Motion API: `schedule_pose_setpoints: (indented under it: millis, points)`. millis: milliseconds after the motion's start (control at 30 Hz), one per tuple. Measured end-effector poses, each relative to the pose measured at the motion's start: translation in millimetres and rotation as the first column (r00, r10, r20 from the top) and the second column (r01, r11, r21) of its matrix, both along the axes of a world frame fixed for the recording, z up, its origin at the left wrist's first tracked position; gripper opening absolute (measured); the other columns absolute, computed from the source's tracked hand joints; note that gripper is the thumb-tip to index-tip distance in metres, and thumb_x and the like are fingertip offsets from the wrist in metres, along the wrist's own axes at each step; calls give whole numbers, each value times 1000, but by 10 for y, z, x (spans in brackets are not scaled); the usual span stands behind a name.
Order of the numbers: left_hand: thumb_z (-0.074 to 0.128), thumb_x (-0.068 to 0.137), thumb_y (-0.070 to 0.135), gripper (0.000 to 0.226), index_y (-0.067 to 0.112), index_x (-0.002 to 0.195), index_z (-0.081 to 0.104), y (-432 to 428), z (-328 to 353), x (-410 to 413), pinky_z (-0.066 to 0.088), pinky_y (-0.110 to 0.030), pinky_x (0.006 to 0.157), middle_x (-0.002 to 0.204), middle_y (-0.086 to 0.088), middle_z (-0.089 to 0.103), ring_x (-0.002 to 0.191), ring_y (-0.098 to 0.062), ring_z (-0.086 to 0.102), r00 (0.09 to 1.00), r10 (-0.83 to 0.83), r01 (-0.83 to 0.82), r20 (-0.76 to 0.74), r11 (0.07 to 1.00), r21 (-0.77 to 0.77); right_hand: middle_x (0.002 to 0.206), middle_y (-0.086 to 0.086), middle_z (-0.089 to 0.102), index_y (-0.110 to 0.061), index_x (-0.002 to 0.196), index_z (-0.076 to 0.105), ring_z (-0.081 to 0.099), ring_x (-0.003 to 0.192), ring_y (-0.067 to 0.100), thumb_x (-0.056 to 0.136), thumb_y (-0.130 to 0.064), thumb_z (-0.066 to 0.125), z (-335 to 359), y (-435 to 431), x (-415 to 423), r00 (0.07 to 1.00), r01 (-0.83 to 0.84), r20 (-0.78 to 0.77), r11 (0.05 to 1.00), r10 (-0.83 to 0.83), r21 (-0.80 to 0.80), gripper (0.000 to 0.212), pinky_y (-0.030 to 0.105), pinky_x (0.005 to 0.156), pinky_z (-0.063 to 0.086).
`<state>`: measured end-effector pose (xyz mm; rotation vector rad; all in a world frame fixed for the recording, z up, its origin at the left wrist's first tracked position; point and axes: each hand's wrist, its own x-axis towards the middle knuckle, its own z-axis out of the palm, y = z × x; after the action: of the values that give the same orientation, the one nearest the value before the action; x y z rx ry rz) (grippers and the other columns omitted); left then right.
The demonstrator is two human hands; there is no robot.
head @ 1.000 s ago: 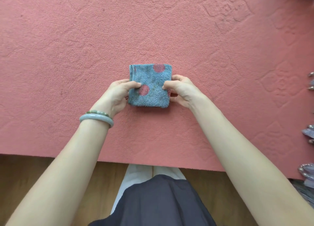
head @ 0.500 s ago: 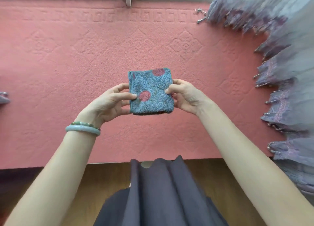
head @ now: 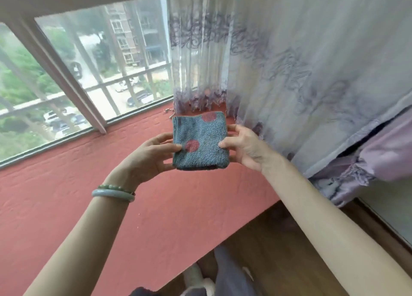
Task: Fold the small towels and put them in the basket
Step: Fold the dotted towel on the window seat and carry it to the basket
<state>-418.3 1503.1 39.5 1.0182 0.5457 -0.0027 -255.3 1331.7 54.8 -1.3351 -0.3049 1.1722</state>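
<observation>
Left hand [head: 151, 156] pinching the left edge of a folded blue towel [head: 200, 140], thumb on top near a red dot, fingers curled underneath. Right hand [head: 244, 149] gripping the right edge the same way, thumb on the upper face, fingers behind. Towel held up in the air between both hands, roughly square, layered edges showing along its left side, two red dots on the visible face, one at the top edge and one near the left thumb. Clear of the surface below.

On the left wrist, a pale green bangle [head: 112, 194] with a beaded green bracelet [head: 113, 187] just above it.

Under the hands, a red embossed mat [head: 66, 206] spreading left and toward the body, bare around the towel. Beyond it, a window [head: 89, 72] with a grey frame and bars, cars and buildings outside. Just behind the towel and to its right, a sheer lilac curtain [head: 289, 72] hanging down to the mat, hem close to the right-hand fingers; a heavier purple drape [head: 379, 162] bunched farther right.

Near edge of the mat running diagonally, wooden floor [head: 278, 251] beside it, dark clothing at the bottom of the view. Basket out of view
</observation>
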Motion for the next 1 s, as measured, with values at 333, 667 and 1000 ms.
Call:
schedule_pose_setpoints:
  millis: [333, 667, 1000]
  points:
    - [93, 42, 15, 85, 4, 119, 58, -1647, 690, 1231, 59, -37, 69, 105, -10, 71, 87, -23, 69, 891, -441, 439, 109, 898, 43, 81, 6, 63, -10, 100, 55, 62, 59, 12, 82, 11, 53, 714, -2208, 395, 897, 424, 114, 904, -427, 55, 28, 26, 48, 52]
    - [77, 62, 6, 48, 10, 109, 63, -4031, 883, 2177, 57, -27, 63, 93, -4, 68, 73, -12, 67, 651, -751, 753, 109, 658, 31, 88, 10, 63, -4, 112, 55, 62, 68, 19, 83, 8, 54, 1004, -4711, 342, 694, 697, 175, 713, -699, 83, 31, 37, 62, 54]
    - [86, 47, 17, 83, 11, 122, 51, -6020, 988, 2813, 56, -25, 64, 102, -7, 56, 80, -16, 57, 324, -941, 944, 101, 328, 26, 96, 11, 63, -1, 108, 58, 62, 87, 24, 83, 9, 54, 1124, -6456, 107, 392, 905, 216, 417, -894, 85, 27, 45, 74, 57]
